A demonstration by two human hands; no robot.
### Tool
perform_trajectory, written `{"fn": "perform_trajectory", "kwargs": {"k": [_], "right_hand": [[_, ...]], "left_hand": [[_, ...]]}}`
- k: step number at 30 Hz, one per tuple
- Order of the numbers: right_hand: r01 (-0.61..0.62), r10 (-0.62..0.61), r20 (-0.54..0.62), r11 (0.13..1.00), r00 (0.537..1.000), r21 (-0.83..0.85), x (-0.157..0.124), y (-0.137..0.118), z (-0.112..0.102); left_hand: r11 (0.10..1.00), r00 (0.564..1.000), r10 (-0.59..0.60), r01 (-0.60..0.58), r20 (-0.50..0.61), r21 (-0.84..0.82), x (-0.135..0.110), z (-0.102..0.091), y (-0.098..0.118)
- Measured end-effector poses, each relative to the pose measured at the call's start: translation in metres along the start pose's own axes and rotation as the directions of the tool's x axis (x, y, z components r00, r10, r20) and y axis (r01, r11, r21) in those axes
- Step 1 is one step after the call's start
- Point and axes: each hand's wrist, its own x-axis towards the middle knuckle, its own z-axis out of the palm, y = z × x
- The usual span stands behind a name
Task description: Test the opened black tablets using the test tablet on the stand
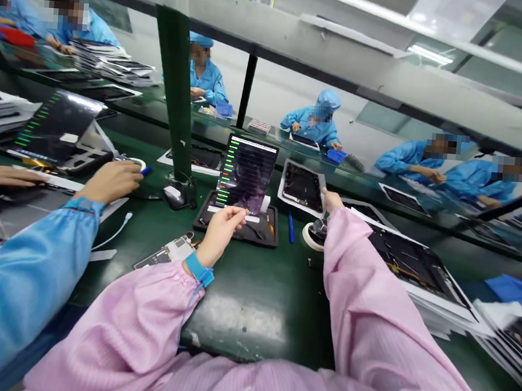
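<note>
Green bench (256, 303): left hand (220, 228) pinches narrowly at the propped screen (247, 173) (tilted, likely for reading); right hand (331, 201) grips the open housing (302, 187), apparently steadying it.

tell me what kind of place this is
Most likely an electronics assembly line for tablets. A tablet stands propped on the green bench showing a test screen, opened shells are stacked at the right, and workers in blue coats and caps line the bench behind.
</note>
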Motion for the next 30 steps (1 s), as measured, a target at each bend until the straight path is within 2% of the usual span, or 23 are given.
{"fn": "perform_trajectory", "kwargs": {"k": [3,6,10,13,16,19,25,30], "right_hand": [[-0.034,0.037,0.020,0.991,0.999,-0.127,0.009,-0.010,-0.005],[0.003,0.032,0.135,0.968,0.990,-0.251,0.003,-0.007,-0.007],[0.117,0.029,0.360,0.918,0.933,-0.379,-0.032,0.016,-0.004],[0.232,-0.037,0.442,0.888,0.896,-0.397,-0.067,0.034,-0.001],[0.341,-0.132,0.487,0.863,0.864,-0.372,-0.095,0.047,-0.004],[0.413,-0.198,0.519,0.845,0.832,-0.340,-0.111,0.056,-0.015],[0.460,-0.240,0.532,0.824,0.812,-0.331,-0.119,0.065,-0.047],[0.461,-0.222,0.545,0.815,0.809,-0.352,-0.124,0.070,-0.047]], "left_hand": [[0.998,0.999,-0.007,0.005,0.036,0.062,0.000,0.002,-0.004],[0.990,0.993,0.014,-0.030,0.119,0.136,0.000,0.004,-0.011],[0.973,0.971,0.061,-0.110,0.233,0.202,0.000,0.006,-0.019],[0.964,0.960,0.062,-0.129,0.274,0.234,-0.001,0.006,-0.020],[0.957,0.962,0.054,-0.127,0.269,0.260,-0.003,0.006,-0.017],[0.954,0.962,0.052,-0.127,0.268,0.272,-0.005,0.006,-0.014],[0.957,0.964,0.045,-0.117,0.262,0.264,-0.006,0.007,-0.013],[0.962,0.965,0.060,-0.124,0.256,0.242,-0.005,0.007,-0.015]]}}
